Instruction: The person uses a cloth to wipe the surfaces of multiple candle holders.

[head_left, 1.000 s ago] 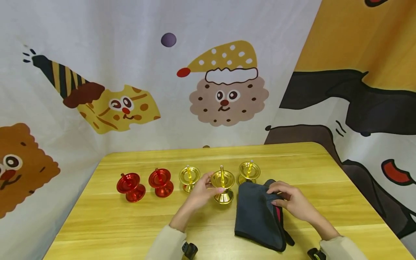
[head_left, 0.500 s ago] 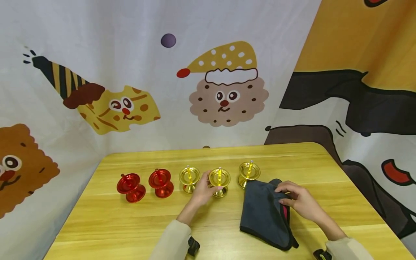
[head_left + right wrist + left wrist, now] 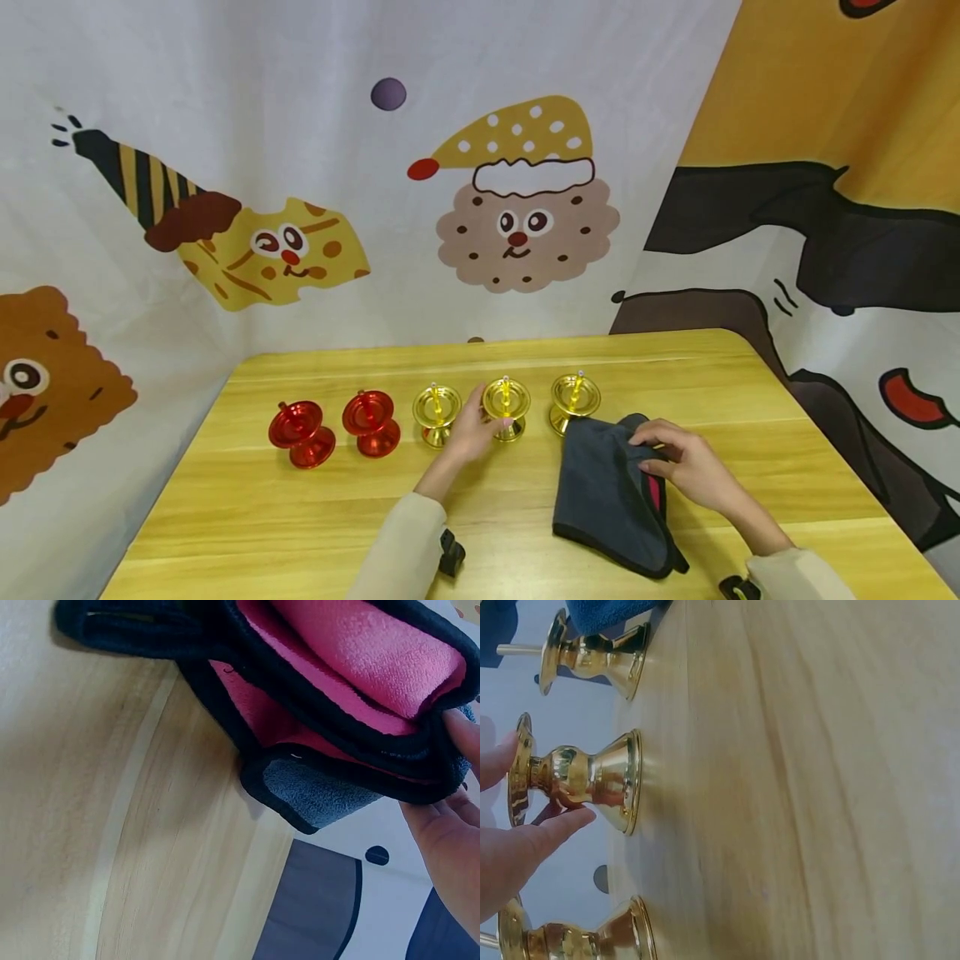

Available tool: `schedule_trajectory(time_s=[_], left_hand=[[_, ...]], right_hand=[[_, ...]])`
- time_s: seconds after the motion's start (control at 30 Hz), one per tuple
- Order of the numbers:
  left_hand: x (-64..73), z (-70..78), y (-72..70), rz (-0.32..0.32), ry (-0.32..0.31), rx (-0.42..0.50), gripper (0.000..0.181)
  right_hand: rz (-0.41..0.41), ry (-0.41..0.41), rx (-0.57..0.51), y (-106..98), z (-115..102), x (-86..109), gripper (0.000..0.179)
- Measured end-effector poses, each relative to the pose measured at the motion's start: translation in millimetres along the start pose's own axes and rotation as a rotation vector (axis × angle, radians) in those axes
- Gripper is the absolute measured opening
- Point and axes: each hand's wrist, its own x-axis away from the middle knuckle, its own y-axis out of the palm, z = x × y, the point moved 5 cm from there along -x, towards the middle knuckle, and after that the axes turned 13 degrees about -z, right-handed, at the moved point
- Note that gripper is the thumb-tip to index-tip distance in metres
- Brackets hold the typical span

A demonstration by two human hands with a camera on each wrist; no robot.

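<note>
My left hand (image 3: 470, 432) holds the middle gold candle holder (image 3: 513, 429), with the thumb at its dish and a finger along its stem. In the left wrist view that candle holder (image 3: 613, 780) has its base on the tabletop. A second gold candle holder (image 3: 437, 405) stands just left of the hand. The third gold candle holder (image 3: 576, 397) is at the right, partly behind a dark grey cloth (image 3: 603, 492). My right hand (image 3: 688, 468) pinches this folded cloth by its upper edge. The right wrist view shows the cloth's pink inside (image 3: 367, 660) and black trim.
Two red candle holders (image 3: 297, 425) stand at the left end of the row. They rest on a wood-grain table (image 3: 315, 533). Behind it hangs a white curtain (image 3: 300, 100) printed with cartoon figures.
My left hand has moved the middle gold candle holder away from me and slightly left, into the row. The right hand and cloth have shifted a little to the right.
</note>
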Motion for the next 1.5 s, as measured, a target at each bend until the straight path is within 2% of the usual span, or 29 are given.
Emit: schedule_trajectory(time_s=[0.17,0.27,0.4,0.5,0.63,0.77,0.87,1.0,1.07,1.13,1.3,1.5], left_hand=[[0.0,0.6,-0.2,-0.003,-0.002,0.004,0.077],[3.0,2.2,-0.1,0.007,-0.003,-0.03,0.079],[14.1,8.2,-3.4,0.033,-0.011,-0.098,0.079],[25.9,13.9,-8.9,0.017,-0.013,-0.119,0.077],[43.6,19.8,-23.0,-0.012,-0.015,-0.084,0.072],[60.1,23.2,-43.3,0.017,-0.019,-0.062,0.062],[68.8,24.0,-59.7,0.071,-0.027,-0.089,0.053],[75.7,21.9,-80.0,0.183,-0.059,-0.152,0.051],[76.4,18.8,-86.7,0.222,-0.075,-0.167,0.055],[75.6,15.2,-90.6,0.233,-0.09,-0.155,0.06],[66.3,2.5,-90.5,0.186,-0.104,-0.054,0.074],[54.0,-14.7,-85.4,0.164,-0.127,-0.087,0.09]], right_hand=[[-0.004,0.001,0.0,1,1,0.6,0.031],[-0.007,0.0,-0.005,1,1,0.8,0.031],[-0.01,-0.007,-0.008,1,1,0.9,0.031],[-0.01,-0.009,-0.008,1,1,1.0,0.031],[-0.009,-0.011,-0.004,1,0,1.0,0.031],[-0.015,-0.017,-0.003,1,-1,1.4,0.032],[-0.018,-0.013,-0.001,1,-1,2.1,0.032],[-0.024,-0.002,-0.001,2,0,2.1,0.032],[-0.026,0.001,0.0,3,0,2.2,0.031],[-0.027,0.002,-0.002,2,0,2.2,0.031],[-0.028,0.007,0.001,2,-1,2.0,0.031],[-0.025,0.012,0.009,3,-2,2.2,0.031]])
